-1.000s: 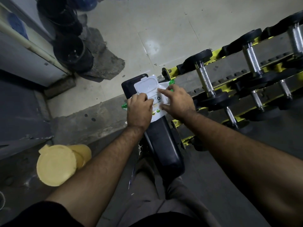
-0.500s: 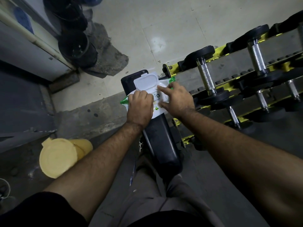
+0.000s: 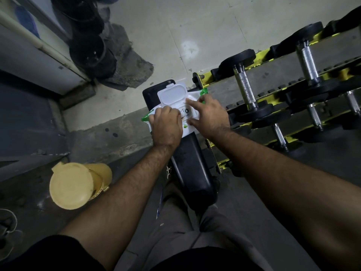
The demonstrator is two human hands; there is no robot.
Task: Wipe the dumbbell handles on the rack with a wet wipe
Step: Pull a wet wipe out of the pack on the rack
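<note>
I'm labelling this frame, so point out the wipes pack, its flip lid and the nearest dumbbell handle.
wipes pack [image 3: 190,114], head view, white front face between the hands.
flip lid [image 3: 172,94], head view, middle of the raised lid.
dumbbell handle [image 3: 244,89], head view, middle of the knurled bar.

Both hands [image 3: 187,124] on wipes pack [image 3: 192,112]

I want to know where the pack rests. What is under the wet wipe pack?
The wet wipe pack lies on the far end of a black padded bench. Both hands, the left hand and right hand, cover its near part, so the contact there is hidden.
</note>
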